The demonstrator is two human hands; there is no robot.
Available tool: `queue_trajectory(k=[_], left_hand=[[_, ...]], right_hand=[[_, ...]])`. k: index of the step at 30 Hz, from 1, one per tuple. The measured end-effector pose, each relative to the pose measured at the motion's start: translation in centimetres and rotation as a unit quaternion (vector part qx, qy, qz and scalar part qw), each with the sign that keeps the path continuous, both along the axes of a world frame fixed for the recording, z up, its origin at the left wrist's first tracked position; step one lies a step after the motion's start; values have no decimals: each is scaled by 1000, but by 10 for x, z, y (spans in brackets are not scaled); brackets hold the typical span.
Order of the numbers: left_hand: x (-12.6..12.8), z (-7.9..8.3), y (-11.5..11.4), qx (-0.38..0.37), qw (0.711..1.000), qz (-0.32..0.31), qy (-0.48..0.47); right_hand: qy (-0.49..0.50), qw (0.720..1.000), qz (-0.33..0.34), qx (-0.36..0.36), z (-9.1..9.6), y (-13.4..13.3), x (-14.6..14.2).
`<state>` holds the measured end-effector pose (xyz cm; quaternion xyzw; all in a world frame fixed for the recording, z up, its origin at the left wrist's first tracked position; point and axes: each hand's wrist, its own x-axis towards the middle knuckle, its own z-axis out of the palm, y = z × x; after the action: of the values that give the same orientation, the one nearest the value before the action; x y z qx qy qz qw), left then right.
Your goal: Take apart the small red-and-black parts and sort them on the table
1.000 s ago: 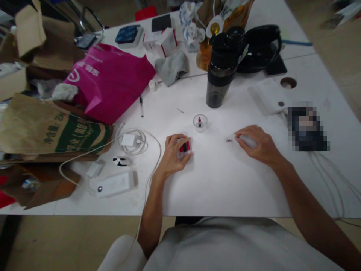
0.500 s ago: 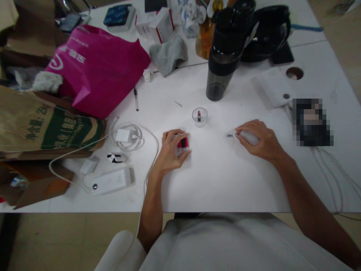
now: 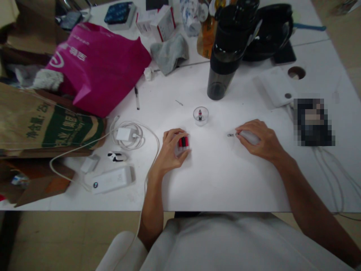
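Observation:
My left hand (image 3: 171, 150) rests on the white table (image 3: 214, 177) with its fingers curled round a small clear case of red and black pieces (image 3: 183, 143). My right hand (image 3: 259, 141) lies to the right, fingers closed over a pale rounded object (image 3: 249, 137) whose tip points at a tiny dark part (image 3: 230, 134) on the table. A small clear round dish (image 3: 200, 115) with one red and black piece standing in it sits just beyond and between the hands.
A dark shaker bottle (image 3: 225, 56) stands behind the dish. A magenta bag (image 3: 98, 67) and brown paper bag (image 3: 42, 120) fill the left. White charger and cables (image 3: 126, 135), a white box (image 3: 111, 180), a pen (image 3: 137, 98), a white pad (image 3: 275, 86) and headphones (image 3: 270, 30) lie around.
Both hands keep their hold and place. Only the view has shifted slightly, tilting down so the table's things sit a little higher in frame than a second ago.

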<state>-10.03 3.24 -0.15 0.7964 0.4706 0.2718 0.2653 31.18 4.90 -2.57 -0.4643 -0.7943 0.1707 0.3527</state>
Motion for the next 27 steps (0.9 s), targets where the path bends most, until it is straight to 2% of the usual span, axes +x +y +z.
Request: queue_trajectory(k=[20,27], left_hand=[[1,4,-1,7,1000,-5,14],[0,3,-2,12,1000,-7,11]], right_hand=[[-16,999,32,32,8,-2,-8],[-8,999,32,17,6,-1,-7]])
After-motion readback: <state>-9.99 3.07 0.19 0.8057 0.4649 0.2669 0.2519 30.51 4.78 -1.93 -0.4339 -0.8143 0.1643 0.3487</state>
